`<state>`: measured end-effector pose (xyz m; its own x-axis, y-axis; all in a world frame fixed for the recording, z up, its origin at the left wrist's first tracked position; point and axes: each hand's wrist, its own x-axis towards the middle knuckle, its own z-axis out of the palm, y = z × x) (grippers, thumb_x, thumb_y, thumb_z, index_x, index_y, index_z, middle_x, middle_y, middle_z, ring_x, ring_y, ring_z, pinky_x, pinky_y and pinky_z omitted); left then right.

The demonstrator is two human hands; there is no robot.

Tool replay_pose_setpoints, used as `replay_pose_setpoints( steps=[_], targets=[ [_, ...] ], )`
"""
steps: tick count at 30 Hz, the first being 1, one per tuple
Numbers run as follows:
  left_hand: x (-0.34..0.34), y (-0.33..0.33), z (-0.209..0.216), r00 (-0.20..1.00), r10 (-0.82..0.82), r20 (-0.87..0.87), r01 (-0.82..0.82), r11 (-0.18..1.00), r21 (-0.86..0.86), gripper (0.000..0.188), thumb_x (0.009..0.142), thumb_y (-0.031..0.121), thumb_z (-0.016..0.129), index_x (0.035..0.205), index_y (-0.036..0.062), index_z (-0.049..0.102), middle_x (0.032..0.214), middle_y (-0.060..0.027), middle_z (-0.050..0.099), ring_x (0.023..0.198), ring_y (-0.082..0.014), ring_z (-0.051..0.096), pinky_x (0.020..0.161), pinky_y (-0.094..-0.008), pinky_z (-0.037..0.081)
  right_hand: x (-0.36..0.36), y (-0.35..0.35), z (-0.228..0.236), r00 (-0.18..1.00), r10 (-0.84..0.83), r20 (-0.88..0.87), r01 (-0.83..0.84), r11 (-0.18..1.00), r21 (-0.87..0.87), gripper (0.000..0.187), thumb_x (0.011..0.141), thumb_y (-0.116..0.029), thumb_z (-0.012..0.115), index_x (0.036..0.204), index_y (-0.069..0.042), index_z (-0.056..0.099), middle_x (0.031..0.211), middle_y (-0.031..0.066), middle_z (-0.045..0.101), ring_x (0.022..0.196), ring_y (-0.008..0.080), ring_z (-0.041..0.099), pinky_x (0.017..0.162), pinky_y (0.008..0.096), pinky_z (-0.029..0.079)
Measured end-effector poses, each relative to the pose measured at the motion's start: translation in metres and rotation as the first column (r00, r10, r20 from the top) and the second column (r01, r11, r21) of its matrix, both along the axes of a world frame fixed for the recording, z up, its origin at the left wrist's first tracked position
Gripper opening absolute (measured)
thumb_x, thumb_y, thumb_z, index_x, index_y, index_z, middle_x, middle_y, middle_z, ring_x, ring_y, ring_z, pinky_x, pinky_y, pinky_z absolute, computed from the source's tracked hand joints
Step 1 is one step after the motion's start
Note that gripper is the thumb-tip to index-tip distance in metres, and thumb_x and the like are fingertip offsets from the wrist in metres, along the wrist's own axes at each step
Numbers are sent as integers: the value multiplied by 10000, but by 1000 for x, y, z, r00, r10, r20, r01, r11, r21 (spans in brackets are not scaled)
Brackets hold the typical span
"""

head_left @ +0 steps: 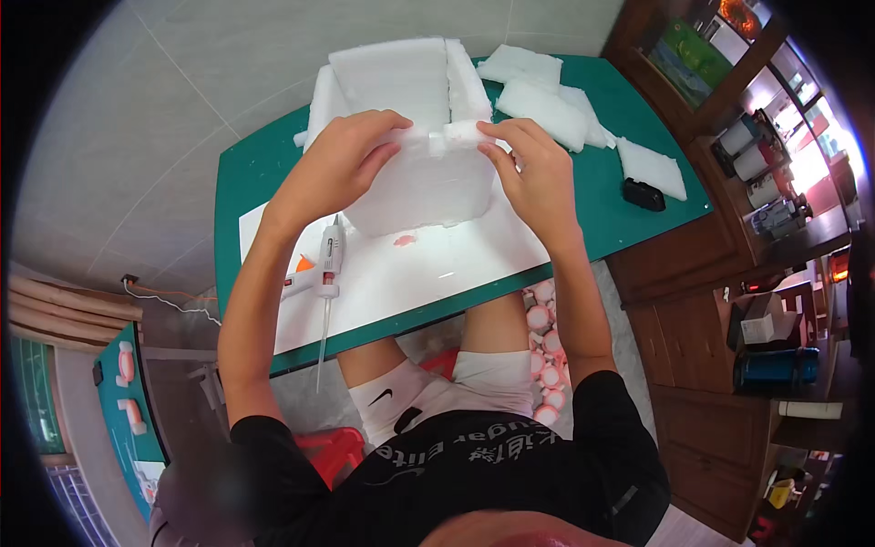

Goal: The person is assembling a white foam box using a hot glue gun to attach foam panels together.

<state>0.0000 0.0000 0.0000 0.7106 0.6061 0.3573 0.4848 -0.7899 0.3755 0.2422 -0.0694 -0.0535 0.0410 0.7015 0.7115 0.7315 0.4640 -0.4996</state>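
An open-topped white foam box (415, 191) stands on the far part of a white board (401, 283). At its near rim, my left hand (351, 159) pinches the left part of the edge between thumb and fingers. The fingers of my right hand (538, 173) are closed on a short white foam piece (467, 134) lying along the same rim. A narrow gap or seam shows between the two hands. Whether the foam under my left fingers is a separate piece, I cannot tell. A white glue gun (331, 255) lies on the board beside my left forearm, a clear glue stick trailing from it.
Several white foam slabs (542, 105) lie on the green table (629, 100) at the far right. A black object (644, 194) sits next to another slab. A red stool (328, 451) is by my legs, and several pink-and-white round items (547, 356) are below the table.
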Motion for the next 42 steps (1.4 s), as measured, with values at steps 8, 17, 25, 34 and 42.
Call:
replay_pose_setpoints(
  steps=[8,17,25,34,42],
  targets=[
    [5,-5,4,976,-18,217,-15,989,150,219,883,76,669,1096,33,650,1037,-136,674,960,-315,640,857,-365,496,-1,-1,1,1000,24,-7,-24,1000,1,194,864,-114,728,1051,-64,718,981,93,684,647,208,567,624,291,483],
    [16,-4,-5,995,-69,66,61,992,107,162,880,94,687,1019,38,623,1031,-115,678,927,-317,620,853,-388,484,0,-1,1,1000,25,6,-25,1000,11,203,870,-113,721,1067,-63,716,983,99,682,661,214,579,629,293,487],
    [24,12,3,991,-131,-5,131,991,-7,194,882,109,689,1030,55,577,983,-146,687,889,-365,646,775,-424,506,1,-1,2,999,38,9,-38,999,2,200,871,-106,717,1066,-59,718,970,98,677,661,215,578,624,294,485],
    [28,10,6,990,-135,-44,134,991,-12,218,850,95,708,1007,51,564,967,-145,689,871,-367,645,765,-432,506,-2,-1,0,1000,17,0,-17,1000,9,216,861,-121,731,1069,-62,718,973,96,677,639,206,560,595,289,474],
    [26,10,5,989,-116,-91,116,993,-8,215,860,94,705,1008,47,558,938,-142,675,872,-347,647,783,-399,513,-8,-3,2,1000,-23,10,23,1000,-15,257,836,-201,767,1056,-78,719,967,69,667,631,241,599,588,322,490]
  ],
)
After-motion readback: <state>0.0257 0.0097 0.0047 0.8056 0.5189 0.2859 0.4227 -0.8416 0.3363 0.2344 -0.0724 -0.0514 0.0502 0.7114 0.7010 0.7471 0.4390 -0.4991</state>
